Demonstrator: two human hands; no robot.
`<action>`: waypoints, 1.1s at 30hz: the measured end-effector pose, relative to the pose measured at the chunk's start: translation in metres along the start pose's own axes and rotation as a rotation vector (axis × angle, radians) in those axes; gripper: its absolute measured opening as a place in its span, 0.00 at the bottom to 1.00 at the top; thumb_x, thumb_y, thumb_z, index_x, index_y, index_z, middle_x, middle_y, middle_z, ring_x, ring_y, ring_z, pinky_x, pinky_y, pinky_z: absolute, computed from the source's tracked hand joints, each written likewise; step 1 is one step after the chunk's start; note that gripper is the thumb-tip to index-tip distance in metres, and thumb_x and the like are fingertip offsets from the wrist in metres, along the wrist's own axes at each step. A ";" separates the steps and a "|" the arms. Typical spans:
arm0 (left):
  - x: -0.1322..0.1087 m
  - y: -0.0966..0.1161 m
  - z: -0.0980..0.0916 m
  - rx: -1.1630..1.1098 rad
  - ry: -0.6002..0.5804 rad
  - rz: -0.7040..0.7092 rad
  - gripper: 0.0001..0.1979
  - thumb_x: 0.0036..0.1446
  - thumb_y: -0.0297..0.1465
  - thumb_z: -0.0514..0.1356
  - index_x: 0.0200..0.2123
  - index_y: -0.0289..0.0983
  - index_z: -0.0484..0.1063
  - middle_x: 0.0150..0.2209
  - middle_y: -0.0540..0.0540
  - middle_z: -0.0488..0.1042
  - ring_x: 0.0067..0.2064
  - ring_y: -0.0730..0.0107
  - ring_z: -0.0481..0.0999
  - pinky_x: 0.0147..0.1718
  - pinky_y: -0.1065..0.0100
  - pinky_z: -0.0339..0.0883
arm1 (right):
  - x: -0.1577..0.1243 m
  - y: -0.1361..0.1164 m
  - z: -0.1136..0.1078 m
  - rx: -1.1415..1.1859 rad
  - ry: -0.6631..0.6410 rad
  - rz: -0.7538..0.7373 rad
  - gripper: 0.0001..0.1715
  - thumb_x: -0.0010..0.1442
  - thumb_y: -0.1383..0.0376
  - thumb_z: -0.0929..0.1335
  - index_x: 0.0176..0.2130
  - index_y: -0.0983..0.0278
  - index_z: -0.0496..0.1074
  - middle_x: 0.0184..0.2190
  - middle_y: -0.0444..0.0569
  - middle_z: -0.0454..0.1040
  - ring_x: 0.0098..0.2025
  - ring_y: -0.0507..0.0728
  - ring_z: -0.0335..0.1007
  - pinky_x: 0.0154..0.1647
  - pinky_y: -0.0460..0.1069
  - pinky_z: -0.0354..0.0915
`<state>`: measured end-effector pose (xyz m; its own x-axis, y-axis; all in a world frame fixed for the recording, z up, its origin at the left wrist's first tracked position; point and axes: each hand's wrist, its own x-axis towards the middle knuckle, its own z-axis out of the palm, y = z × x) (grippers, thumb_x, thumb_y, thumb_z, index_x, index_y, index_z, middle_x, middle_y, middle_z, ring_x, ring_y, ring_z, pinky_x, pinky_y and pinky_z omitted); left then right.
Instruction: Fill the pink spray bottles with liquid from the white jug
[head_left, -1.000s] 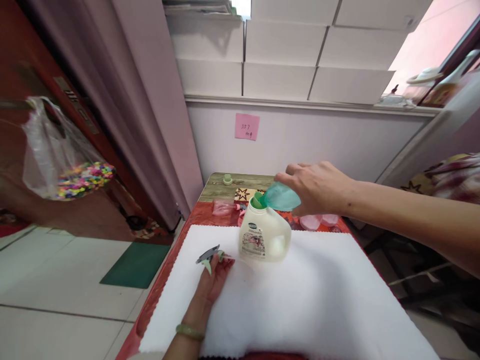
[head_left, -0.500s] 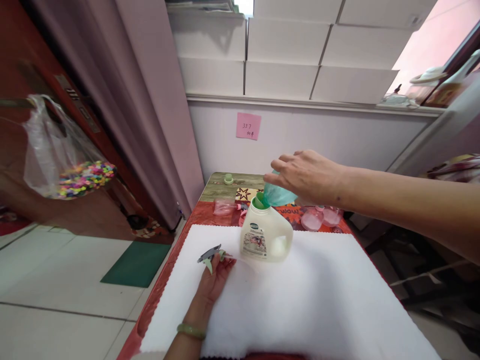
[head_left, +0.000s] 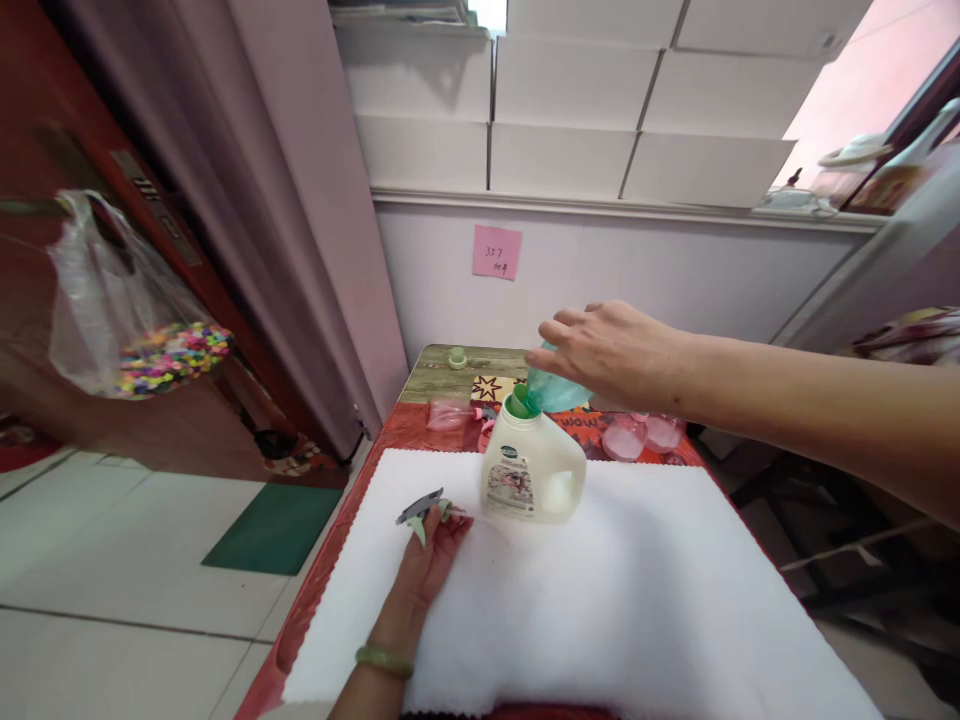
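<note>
My right hand grips a translucent green bottle from above, tipped so that its mouth meets the green neck of a cream detergent jug. The jug stands upright on a white cloth, its hollow handle facing right. Below and left of it, my left hand is closed around a spray trigger head in grey and pale green. A thin tube from that spray head points toward the jug. The right fingertips are partly hidden behind the bottle, and whether liquid flows cannot be seen.
Behind the jug lie a clear pink spray bottle and rounded pink bottles. A light green cap sits at the table's far left corner. A pink note is stuck to the wall. Left, a bag of colourful bits hangs from a door.
Almost nothing differs. Both hands, the tipped bottle and the jug keep their places, with only a very slight shift in view.
</note>
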<state>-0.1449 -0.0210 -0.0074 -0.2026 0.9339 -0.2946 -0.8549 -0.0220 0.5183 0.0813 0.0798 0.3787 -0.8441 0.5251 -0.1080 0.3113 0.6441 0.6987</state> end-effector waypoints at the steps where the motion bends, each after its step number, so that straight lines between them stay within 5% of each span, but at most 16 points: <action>1: 0.000 0.000 0.000 0.000 0.000 0.000 0.15 0.48 0.35 0.77 0.34 0.33 0.79 0.33 0.46 0.81 0.35 0.70 0.80 0.46 0.57 0.80 | 0.000 0.000 0.000 -0.005 -0.002 -0.002 0.19 0.63 0.68 0.70 0.54 0.62 0.71 0.42 0.52 0.74 0.41 0.57 0.70 0.33 0.49 0.54; 13: 0.000 0.001 0.001 -0.004 -0.011 -0.011 0.15 0.49 0.35 0.76 0.35 0.35 0.78 0.33 0.46 0.81 0.36 0.69 0.81 0.47 0.56 0.79 | -0.001 -0.001 0.000 -0.007 -0.022 0.008 0.22 0.61 0.68 0.72 0.55 0.62 0.70 0.43 0.53 0.75 0.42 0.58 0.71 0.32 0.49 0.54; 26: 0.000 0.001 -0.001 -0.004 -0.007 -0.012 0.15 0.50 0.35 0.76 0.37 0.35 0.78 0.34 0.45 0.82 0.37 0.66 0.82 0.48 0.56 0.79 | -0.014 0.008 0.016 0.091 0.062 0.115 0.30 0.58 0.54 0.75 0.57 0.59 0.70 0.45 0.53 0.76 0.44 0.61 0.72 0.35 0.51 0.59; 33: -0.001 0.001 0.000 0.011 -0.021 -0.007 0.14 0.51 0.36 0.75 0.35 0.35 0.78 0.34 0.46 0.81 0.37 0.68 0.81 0.47 0.57 0.79 | -0.015 0.002 0.014 0.121 0.029 0.136 0.35 0.55 0.57 0.77 0.59 0.60 0.69 0.47 0.54 0.76 0.44 0.61 0.72 0.36 0.50 0.58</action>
<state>-0.1459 -0.0218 -0.0069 -0.1868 0.9412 -0.2814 -0.8509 -0.0118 0.5252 0.1010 0.0807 0.3720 -0.8023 0.5969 0.0033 0.4723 0.6314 0.6151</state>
